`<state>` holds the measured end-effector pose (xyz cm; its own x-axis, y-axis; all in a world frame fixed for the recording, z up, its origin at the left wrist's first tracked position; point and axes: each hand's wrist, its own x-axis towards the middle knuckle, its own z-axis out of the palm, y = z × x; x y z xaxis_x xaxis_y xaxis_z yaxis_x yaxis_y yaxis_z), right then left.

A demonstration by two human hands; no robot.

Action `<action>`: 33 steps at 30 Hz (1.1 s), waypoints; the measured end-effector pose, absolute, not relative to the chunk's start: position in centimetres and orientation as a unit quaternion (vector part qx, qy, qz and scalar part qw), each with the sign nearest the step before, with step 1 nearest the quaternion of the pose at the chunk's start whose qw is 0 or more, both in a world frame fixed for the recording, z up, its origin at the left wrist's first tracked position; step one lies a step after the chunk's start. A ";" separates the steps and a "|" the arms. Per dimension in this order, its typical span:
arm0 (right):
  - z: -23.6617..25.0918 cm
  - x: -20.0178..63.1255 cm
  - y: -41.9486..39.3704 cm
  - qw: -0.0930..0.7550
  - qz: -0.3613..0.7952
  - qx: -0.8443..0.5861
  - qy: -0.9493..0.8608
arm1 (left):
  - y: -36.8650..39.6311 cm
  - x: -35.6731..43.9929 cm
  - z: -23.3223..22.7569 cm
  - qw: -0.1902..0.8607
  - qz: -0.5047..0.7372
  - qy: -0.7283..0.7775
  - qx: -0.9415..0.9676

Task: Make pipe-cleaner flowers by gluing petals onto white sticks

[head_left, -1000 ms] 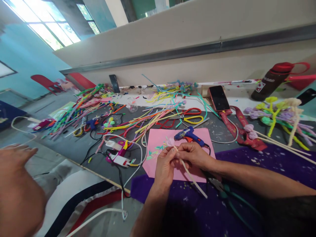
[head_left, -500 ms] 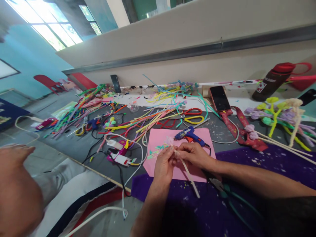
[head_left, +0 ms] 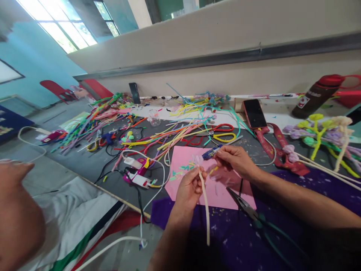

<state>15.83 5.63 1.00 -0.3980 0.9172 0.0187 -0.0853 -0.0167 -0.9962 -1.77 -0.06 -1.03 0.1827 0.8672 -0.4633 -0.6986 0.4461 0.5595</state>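
My left hand [head_left: 191,188] pinches a pipe-cleaner flower by its cream stem [head_left: 207,214], just under the pale pink head [head_left: 198,161]. The stem hangs down toward me. My right hand [head_left: 237,160] is closed around a blue hot glue gun [head_left: 210,153]. Its handle is mostly hidden by the fingers, and its nozzle points left at the flower head. Beneath both hands lies a pink sheet [head_left: 180,156] with small cut pipe-cleaner bits [head_left: 183,169] on it. Pliers with green handles [head_left: 255,218] rest partly over its right corner.
Red- and yellow-handled scissors [head_left: 224,132] and loose pipe cleaners [head_left: 169,137] lie beyond the sheet. A phone [head_left: 255,114], a bottle [head_left: 317,96] and finished flowers [head_left: 318,130] stand to the right. Cables run around a power strip [head_left: 138,171]. Another person's arm [head_left: 19,214] is at left.
My right hand has left the flower stem and moved right and up to grip the glue gun. My left hand still holds the flower, its stem now hanging more upright.
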 end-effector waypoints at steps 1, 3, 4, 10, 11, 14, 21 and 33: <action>1.0 15.9 5.7 0.409 0.616 -0.364 -0.567 | -0.1 -1.8 -1.1 0.761 0.514 0.379 0.114; 1.0 16.0 5.8 0.407 0.619 -0.362 -0.566 | -0.1 -1.8 -1.1 0.759 0.515 0.380 0.122; 1.0 16.0 5.9 0.404 0.618 -0.364 -0.568 | -0.1 -1.8 -1.1 0.758 0.515 0.381 0.126; 0.7 15.9 5.9 0.384 0.606 -0.366 -0.593 | -0.2 -1.7 -1.0 0.756 0.512 0.378 0.153; 0.6 15.8 6.0 0.383 0.604 -0.365 -0.596 | -0.2 -1.7 -1.0 0.754 0.512 0.380 0.158; 0.3 15.9 6.1 0.381 0.602 -0.369 -0.597 | -0.1 -1.5 -1.0 0.749 0.509 0.387 0.172; 1.1 16.7 6.4 0.334 0.614 -0.355 -0.621 | 0.1 -1.4 -1.1 0.730 0.541 0.369 0.196; 2.1 18.9 8.1 0.107 0.496 -0.384 -0.771 | 0.3 -2.1 -0.6 0.730 0.540 0.376 0.186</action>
<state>18.91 8.12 2.06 -0.6818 0.6990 -0.2159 0.4867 0.2129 -0.8472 -2.07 0.28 -0.60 0.1353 0.9276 -0.3481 -0.6481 0.3486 0.6771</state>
